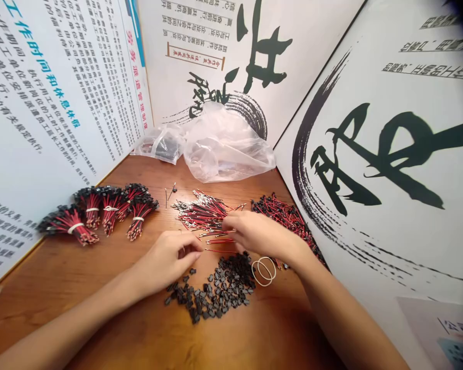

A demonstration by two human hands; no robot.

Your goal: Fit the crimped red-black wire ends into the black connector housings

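Observation:
My left hand rests on the wooden table, fingers curled in a pinch beside a thin red wire end; what it grips is too small to name. My right hand reaches into a loose pile of red-and-black wires, its fingers closed on a few wires at the pile's near edge. A heap of small black plastic connectors lies just below both hands. Two white rubber bands lie beside my right wrist.
Several banded wire bundles lie at the left. Another wire pile sits against the right board. Crumpled clear plastic bags fill the back corner. Printed boards wall the table on three sides.

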